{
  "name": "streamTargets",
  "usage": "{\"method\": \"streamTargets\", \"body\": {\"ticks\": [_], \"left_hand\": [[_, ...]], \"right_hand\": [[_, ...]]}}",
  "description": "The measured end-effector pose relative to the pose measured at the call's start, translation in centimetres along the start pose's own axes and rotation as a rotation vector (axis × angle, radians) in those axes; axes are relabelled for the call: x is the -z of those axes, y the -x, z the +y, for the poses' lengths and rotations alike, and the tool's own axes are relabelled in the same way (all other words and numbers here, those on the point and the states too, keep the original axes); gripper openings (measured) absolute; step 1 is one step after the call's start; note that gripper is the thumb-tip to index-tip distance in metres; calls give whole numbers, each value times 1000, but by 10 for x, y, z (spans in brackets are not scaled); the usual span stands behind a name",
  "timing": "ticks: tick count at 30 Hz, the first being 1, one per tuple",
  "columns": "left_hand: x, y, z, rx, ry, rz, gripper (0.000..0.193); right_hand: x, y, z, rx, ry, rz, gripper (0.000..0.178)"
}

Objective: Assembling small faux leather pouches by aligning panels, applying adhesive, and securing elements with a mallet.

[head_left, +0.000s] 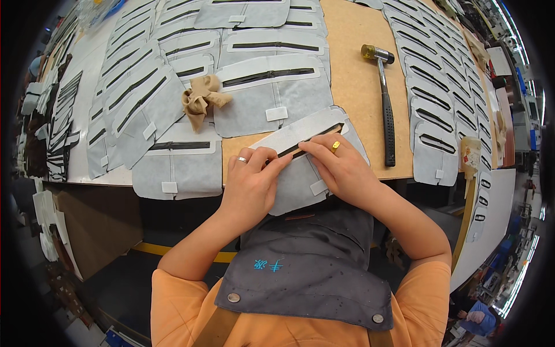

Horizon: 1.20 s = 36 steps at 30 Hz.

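Observation:
A grey leather-like panel (292,194) lies tilted at the table's front edge, partly overhanging it. Along its upper part runs a pale strip (274,136) with a long slot edged in black (331,132); a tan sliver shows inside the slot. My left hand (251,179), a silver ring on it, is closed with thumb and fingers pinching the slot's edge. Close beside it my right hand (342,165), with a gold ring, pinches the same edge a little farther right. My fingers partly hide the slot. A white tab (318,187) sits lower on the panel.
Overlapping grey panels (173,173) with black slots cover the left and far table. More panels (433,144) lie in rows at the right. A black-handled hammer (386,110) rests on the tan board (358,34). A crumpled beige cloth (201,101) lies on the panels.

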<state>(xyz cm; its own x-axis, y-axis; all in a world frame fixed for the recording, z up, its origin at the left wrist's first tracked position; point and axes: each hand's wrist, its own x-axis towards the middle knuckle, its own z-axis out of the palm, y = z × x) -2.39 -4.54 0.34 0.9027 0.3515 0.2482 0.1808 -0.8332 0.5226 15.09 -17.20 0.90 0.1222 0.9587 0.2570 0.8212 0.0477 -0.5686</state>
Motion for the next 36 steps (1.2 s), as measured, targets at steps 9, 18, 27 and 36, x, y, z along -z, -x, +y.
{"method": "streamTargets", "body": {"ticks": [9,18,27,36], "left_hand": [[7,0,-3,-37,0,-22,35],[12,-3,-5,90,236,-65,28],[9,0,-6,-158,-30,-101,41],[11,-6,4,-202,-292,-134,51]], "right_hand": [[5,-4,-2,200,215,-126,47],[6,-1,-3,195,274,-137,48],[2,8,-2,-21,84,-19,42],[4,8,-14,73,222,-86,40]]}}
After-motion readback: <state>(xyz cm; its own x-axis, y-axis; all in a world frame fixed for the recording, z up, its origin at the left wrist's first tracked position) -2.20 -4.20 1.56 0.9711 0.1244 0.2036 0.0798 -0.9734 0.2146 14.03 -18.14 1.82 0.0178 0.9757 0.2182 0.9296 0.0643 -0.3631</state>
